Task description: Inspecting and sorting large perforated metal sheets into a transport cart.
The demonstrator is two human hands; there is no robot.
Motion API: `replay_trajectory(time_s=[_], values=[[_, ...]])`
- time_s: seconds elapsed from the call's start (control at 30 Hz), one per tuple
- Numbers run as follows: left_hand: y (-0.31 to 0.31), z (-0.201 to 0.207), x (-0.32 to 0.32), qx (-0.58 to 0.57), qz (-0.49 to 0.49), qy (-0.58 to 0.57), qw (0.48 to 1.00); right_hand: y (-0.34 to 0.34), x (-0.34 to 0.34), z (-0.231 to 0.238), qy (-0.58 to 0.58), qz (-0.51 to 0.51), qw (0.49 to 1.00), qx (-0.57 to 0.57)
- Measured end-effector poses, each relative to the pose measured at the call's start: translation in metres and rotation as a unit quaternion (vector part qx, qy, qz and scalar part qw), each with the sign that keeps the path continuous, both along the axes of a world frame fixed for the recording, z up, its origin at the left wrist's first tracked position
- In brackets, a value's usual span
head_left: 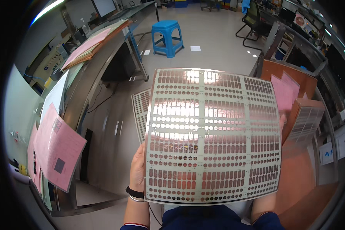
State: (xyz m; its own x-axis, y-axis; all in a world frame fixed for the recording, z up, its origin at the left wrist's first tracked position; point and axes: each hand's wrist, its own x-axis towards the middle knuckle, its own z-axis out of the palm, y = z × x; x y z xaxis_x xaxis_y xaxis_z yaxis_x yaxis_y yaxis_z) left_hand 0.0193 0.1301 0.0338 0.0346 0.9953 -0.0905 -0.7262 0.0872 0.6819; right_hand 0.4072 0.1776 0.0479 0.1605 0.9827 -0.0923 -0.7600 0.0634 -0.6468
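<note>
A large, nearly square circuit board panel (223,132) is held up in front of me, its face toward me. Rows of copper-coloured rectangular and round pads cover its pale surface, and light glares off the upper left part. My left hand (138,163) grips the panel's lower left edge, with most of its fingers hidden behind. At the right edge only a sliver of my right hand (282,121) shows; the panel covers the rest, and that hand supports this side. Behind the panel's left edge, a second similar panel (139,105) is partly visible, lower down.
On the left stands a workbench (97,73) with pink sheets (61,147) hanging over its edge. A blue plastic stool (167,38) is on the floor ahead. To the right, a stack of panels (306,119) leans beside brown boards (308,82) and a pink sheet (284,92).
</note>
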Motion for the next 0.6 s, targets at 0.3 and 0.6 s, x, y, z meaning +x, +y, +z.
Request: replay_trajectory(time_s=[0.3,0.6], values=[[-0.006,-0.004,0.006,-0.041,-0.013,0.030,0.999,-0.013,0.018,-0.021,0.001,-0.008,1.000,-0.029],[-0.007,-0.014,0.013,-0.060,0.011,0.092,0.994,-0.003,0.029,-0.022,-0.032,0.014,0.999,0.000]])
